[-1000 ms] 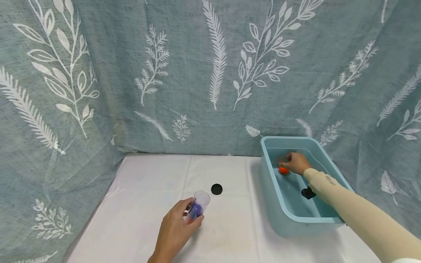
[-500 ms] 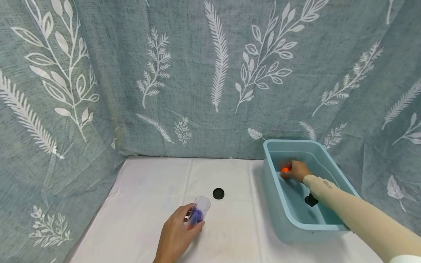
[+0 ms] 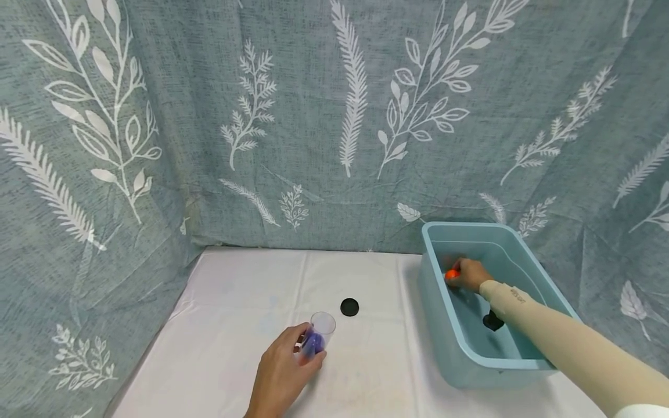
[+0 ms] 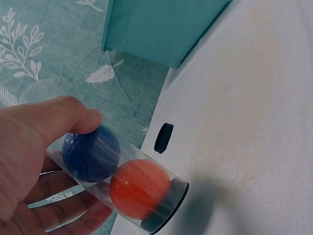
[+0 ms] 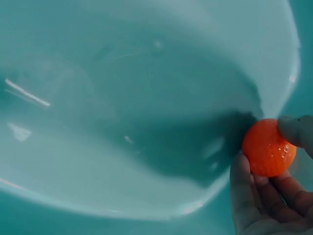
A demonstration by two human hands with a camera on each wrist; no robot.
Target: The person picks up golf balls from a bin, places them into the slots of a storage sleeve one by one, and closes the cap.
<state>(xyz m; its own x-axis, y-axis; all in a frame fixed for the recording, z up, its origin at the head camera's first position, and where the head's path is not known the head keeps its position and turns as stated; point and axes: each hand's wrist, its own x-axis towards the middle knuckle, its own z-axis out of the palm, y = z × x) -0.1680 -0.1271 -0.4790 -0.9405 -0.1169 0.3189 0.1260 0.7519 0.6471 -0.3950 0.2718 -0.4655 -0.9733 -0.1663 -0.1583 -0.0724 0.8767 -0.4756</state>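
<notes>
In the head view my left hand (image 3: 286,367) grips a clear plastic tube (image 3: 323,323) low over the table. The left wrist view shows a blue golf ball (image 4: 91,153) and an orange golf ball (image 4: 140,189) inside it, the orange one nearer the black-capped end. My right hand (image 3: 471,275) reaches into the blue bin (image 3: 458,331). Thumb and fingers there hold another orange golf ball (image 5: 269,148) close to the bin's inner wall, as the right wrist view shows.
A round black cap (image 3: 349,307) lies on the white tablecloth (image 3: 240,307), just beyond the tube. The wrist-camera mount (image 3: 493,320) hangs beneath the right sleeve. Patterned grey-green fabric (image 3: 313,116) hangs behind the table and at its sides.
My right hand has closed its fingers round the orange golf ball in the bin. The left hand keeps its grip on the tube; the whole view has shifted slightly.
</notes>
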